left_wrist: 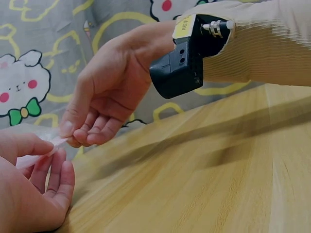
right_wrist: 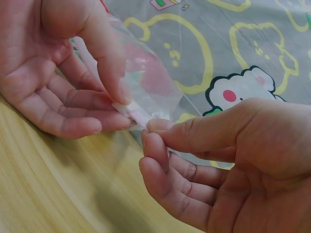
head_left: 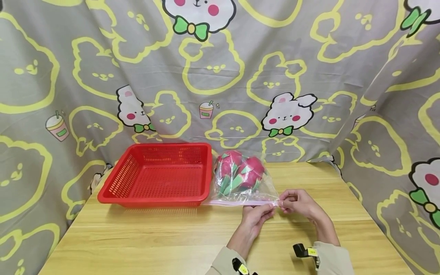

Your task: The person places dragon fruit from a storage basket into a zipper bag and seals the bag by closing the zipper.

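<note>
A clear zip bag [head_left: 271,189] lies on the table with red and green dragon fruits [head_left: 250,172] inside. Its pinkish-white zip strip [head_left: 233,203] runs along the near edge. At the right end of that strip, my left hand [head_left: 255,219] pinches it between thumb and fingers. Just beyond, my right hand [head_left: 300,204] pinches the very corner of the strip. In the right wrist view, the left thumb presses on a small white slider [right_wrist: 125,108], and the right hand [right_wrist: 204,155] holds the strip's end close beside it.
Left of the bag stands a red plastic basket [head_left: 165,183] with slotted walls, its side close against the bag. The wooden table [head_left: 165,240] reaches back to a grey patterned curtain [head_left: 220,76]. Small cameras [head_left: 302,251] are strapped to both wrists.
</note>
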Action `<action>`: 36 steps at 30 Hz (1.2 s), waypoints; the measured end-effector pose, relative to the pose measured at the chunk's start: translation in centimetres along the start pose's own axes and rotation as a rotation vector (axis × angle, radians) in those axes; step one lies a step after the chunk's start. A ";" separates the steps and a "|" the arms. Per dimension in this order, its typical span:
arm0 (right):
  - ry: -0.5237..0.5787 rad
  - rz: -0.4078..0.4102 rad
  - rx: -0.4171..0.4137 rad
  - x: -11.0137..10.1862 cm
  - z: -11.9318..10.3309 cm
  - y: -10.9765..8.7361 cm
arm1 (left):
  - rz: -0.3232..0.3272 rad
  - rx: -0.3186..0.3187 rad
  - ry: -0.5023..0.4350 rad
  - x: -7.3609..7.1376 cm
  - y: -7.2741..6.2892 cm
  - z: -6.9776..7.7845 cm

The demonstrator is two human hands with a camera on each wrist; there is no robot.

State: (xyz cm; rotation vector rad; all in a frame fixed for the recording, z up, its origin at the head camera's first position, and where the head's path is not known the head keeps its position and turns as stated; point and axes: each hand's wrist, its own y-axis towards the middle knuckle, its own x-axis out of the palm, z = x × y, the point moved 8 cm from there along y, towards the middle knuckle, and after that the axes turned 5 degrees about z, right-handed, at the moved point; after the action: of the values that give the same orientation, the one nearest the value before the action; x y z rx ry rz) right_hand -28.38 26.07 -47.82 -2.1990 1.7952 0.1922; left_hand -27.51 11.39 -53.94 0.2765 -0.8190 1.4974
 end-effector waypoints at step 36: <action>-0.001 -0.004 -0.019 -0.2 0.1 0.0 | -0.003 0.039 -0.020 -1.6 -0.4 1.2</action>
State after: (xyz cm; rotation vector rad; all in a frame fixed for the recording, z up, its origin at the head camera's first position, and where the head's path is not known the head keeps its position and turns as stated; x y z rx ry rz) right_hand -28.40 26.26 -47.84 -2.2154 1.7952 0.2100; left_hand -27.33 9.40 -53.95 0.3222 -0.8060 1.5114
